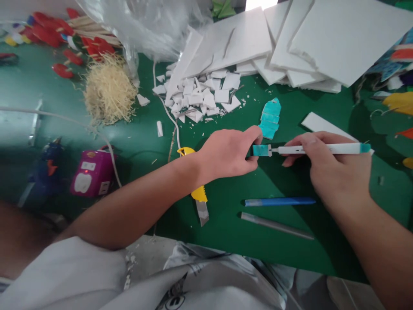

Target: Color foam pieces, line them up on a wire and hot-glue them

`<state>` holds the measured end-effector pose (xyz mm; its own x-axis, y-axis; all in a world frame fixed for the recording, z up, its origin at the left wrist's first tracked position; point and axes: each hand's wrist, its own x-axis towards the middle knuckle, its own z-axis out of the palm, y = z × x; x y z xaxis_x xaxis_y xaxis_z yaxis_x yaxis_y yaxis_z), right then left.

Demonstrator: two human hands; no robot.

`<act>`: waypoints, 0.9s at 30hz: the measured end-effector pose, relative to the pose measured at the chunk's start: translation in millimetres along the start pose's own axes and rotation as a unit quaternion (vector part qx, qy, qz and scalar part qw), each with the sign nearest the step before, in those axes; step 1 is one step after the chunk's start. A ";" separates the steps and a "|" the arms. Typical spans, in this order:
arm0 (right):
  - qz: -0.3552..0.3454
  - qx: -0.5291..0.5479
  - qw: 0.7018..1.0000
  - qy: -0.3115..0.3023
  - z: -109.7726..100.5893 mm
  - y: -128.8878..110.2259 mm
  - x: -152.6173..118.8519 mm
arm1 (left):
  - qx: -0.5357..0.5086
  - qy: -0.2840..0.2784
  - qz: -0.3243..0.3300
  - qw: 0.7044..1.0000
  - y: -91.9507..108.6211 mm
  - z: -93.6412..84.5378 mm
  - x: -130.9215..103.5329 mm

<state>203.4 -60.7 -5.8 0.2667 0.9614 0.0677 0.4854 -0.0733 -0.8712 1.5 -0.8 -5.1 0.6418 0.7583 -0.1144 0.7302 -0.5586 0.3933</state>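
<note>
holding a turquoise-and-white piece (262,150) by one end in the head view, the left hand (228,153) is pinching it with thumb and forefinger slightly apart, probably leaving the far end exposed; the right hand (342,174) is gripping a marker (292,150) in curled fingers, pointing its tip there. turquoise strips (270,118) are lying just beyond.
</note>
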 end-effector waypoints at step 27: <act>0.006 -0.004 1.000 0.007 -0.1 -1.4 0.0 | -0.002 0.001 0.003 1.000 0.2 1.3 -0.6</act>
<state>202.8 -60.6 -4.5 0.2839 0.9567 0.0637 0.4879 -0.0869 -0.8685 1.6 -1.8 -6.1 0.6460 0.7553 -0.1102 0.7253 -0.5624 0.3971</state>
